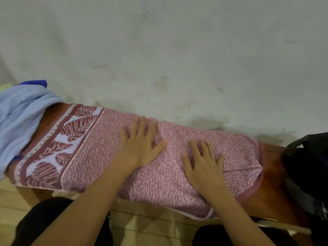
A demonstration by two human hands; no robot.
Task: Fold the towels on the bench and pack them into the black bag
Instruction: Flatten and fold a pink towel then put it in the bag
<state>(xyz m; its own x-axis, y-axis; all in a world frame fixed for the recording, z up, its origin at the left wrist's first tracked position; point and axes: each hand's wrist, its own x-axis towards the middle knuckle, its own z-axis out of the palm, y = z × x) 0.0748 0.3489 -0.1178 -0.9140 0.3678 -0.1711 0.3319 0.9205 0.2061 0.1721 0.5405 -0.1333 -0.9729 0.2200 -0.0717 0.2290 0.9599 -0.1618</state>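
Currently: pink speckled terry towel with leaf-pattern border (pixel 177 157) flat along brown wooden counter (pixel 273 189). Left hand (pixel 142 146), right hand (pixel 204 167): fingers straight, splayed, pressing. Smooth outward before folding; black fabric bag (pixel 308 167) at right end.

1. The light is dim and flat, greenish-grey on the wall (pixel 177 50) filling the upper frame.
2. Soft shadows lie under my left hand (pixel 142 144) and right hand (pixel 202 166) — no glare anywhere.
3. The whole picture is soft; the blue cloth (pixel 21 118) at the left edge smears.
4. The bench (pixel 276 201) bows — wide-angle bending.
5. The black bag (pixel 308 167) at right loses detail in darkness.
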